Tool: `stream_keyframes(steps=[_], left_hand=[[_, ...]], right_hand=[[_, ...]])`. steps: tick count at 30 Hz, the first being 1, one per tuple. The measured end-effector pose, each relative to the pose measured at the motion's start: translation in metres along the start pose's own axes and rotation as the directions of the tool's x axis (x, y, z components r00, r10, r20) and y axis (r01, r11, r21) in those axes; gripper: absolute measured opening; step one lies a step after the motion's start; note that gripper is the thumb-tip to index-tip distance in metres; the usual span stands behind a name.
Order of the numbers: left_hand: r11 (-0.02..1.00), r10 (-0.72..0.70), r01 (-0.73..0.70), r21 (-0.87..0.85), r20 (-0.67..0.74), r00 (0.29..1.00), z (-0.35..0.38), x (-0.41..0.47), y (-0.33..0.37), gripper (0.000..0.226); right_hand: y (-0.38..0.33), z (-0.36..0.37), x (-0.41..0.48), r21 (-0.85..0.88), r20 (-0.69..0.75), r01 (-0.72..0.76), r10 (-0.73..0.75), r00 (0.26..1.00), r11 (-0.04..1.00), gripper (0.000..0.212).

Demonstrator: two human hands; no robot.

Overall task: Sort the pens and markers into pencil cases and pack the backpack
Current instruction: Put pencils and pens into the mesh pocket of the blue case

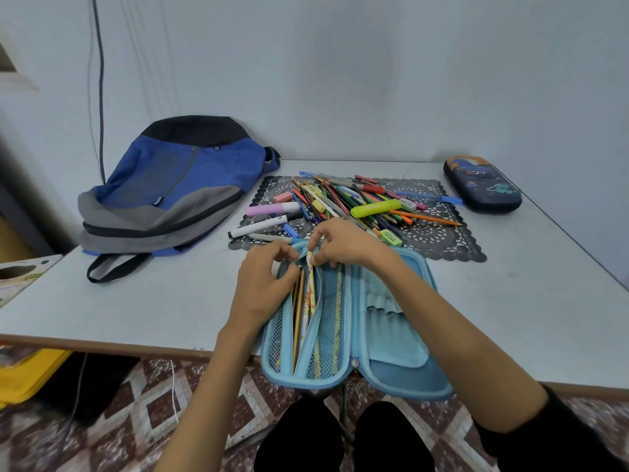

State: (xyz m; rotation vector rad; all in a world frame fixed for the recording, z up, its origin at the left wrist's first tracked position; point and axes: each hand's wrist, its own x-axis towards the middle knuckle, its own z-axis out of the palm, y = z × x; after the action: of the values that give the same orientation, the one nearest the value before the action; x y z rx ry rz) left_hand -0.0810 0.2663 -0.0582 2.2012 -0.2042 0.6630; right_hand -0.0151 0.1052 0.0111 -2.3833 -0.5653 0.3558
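A light blue pencil case [401, 335] lies open at the table's near edge, with several pencils in its left mesh pocket. My left hand [262, 284] holds the pocket's edge at the case's top left. My right hand [343, 245] pinches the top of a patterned pencil [310, 287] standing in that pocket. Behind the case, a heap of pens, markers and pencils [354, 202] covers a dark lace mat [442, 240]. A blue and grey backpack [170, 195] lies at the back left. A dark blue pencil case [481, 183] sits shut at the back right.
The white table [136, 301] meets the wall at the back; its front edge is under the open case. A yellow box [30, 373] and a white cable [174, 390] are on the tiled floor at the left. A printed board [20, 277] overlaps the table's left edge.
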Motion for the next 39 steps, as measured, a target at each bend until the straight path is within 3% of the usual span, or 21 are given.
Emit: stream_keyframes(steps=[5,9,17,23,28,39], left_hand=[[0.998,0.039,-0.039,0.053,0.008,0.999,-0.001,0.0,0.001,0.01],[0.995,0.076,-0.079,0.06,0.045,0.996,0.0,-0.001,0.001,0.031],[0.991,0.103,-0.106,0.081,0.038,0.994,0.001,-0.001,0.004,0.04],[0.988,0.12,-0.123,0.09,0.034,0.992,-0.001,0.0,0.005,0.042],[0.99,0.106,-0.108,0.093,0.024,0.994,0.0,0.0,0.006,0.044],[0.989,0.094,-0.094,0.118,0.001,0.996,0.001,0.001,0.001,0.037]], right_hand=[[0.0,-0.002,-0.001,0.046,0.002,0.002,-0.002,1.0,0.999,0.012],[0.002,-0.005,-0.002,0.084,0.013,-0.009,0.008,1.0,0.996,0.014],[0.001,-0.008,-0.002,0.086,0.028,-0.016,0.014,1.0,0.996,0.018],[0.001,-0.002,-0.001,0.114,0.014,-0.012,0.011,1.0,0.993,0.024],[-0.001,0.004,0.001,0.031,0.061,-0.008,0.006,0.998,0.999,0.039],[-0.001,-0.001,0.001,0.027,0.147,-0.026,0.021,0.989,0.999,0.041]])
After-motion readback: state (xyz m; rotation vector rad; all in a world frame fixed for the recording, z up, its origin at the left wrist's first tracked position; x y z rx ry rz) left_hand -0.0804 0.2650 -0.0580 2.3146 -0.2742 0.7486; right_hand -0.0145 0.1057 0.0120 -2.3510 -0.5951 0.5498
